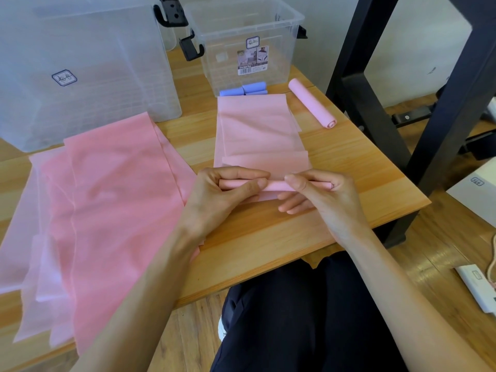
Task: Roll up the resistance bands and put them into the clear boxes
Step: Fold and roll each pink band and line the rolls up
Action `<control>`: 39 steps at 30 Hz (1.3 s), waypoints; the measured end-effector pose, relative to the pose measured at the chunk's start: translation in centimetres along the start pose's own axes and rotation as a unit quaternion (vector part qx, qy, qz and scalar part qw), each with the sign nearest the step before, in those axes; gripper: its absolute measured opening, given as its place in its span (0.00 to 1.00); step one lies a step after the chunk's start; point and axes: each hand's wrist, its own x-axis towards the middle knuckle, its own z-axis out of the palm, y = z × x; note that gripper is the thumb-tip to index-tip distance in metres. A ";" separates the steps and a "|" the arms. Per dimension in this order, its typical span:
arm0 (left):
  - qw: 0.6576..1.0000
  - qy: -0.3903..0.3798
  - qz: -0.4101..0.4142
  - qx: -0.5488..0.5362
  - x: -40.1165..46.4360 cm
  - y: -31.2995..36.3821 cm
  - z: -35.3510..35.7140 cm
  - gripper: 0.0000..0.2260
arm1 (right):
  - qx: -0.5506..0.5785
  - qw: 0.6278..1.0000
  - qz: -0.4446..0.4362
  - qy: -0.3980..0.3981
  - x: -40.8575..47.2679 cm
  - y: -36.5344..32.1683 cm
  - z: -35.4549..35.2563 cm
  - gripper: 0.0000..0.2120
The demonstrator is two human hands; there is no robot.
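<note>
A person seated at a wooden desk [349,157] rolls a pale pink resistance band [257,130] that lies flat, stretching from near the front edge toward the back edge. The left hand [228,189] and right hand [319,194] sit side by side at the band's near end, each pinching the started roll [273,186] between thumb and curled fingers, so the tube likely stays tight and even across its width as it is turned away from the body. The unrolled length is laid straight ahead, giving the roll a clean path forward. At the far end of that path, by the back edge, stands a small clear box [241,36] with its lid off; blue rolls [243,90] show at its base, though through the clear plastic it is hard to tell whether they lie inside or just in front. A finished pink roll [312,106] lies at an angle near the back right corner, not yet boxed. A heap of loose pink bands [102,210] covers the left side of the desk and spills over its front edge, touching the left forearm; it waits to be rolled. Behind it, at the back left corner, stands a large clear box [80,63]. A black metal frame [375,76] rises just beyond the right edge.
</note>
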 end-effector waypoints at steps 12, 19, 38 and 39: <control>0.997 -0.032 -0.062 -0.028 -0.3 0.3 -0.2 0.06 | -0.007 1.000 0.010 -0.001 -0.1 -0.2 -0.1 0.08; 0.997 -0.027 -0.055 -0.040 -2.4 0.5 0.1 0.09 | 0.002 1.000 0.022 -0.014 -1.6 -0.7 0.1 0.07; 0.996 0.028 -0.044 -0.069 -5.1 0.8 1.5 0.05 | 0.043 0.997 0.061 0.012 -4.1 -2.3 0.4 0.08; 0.997 0.025 -0.041 -0.067 -5.1 0.8 1.5 0.05 | 0.040 0.997 0.064 0.012 -4.2 -2.3 0.4 0.09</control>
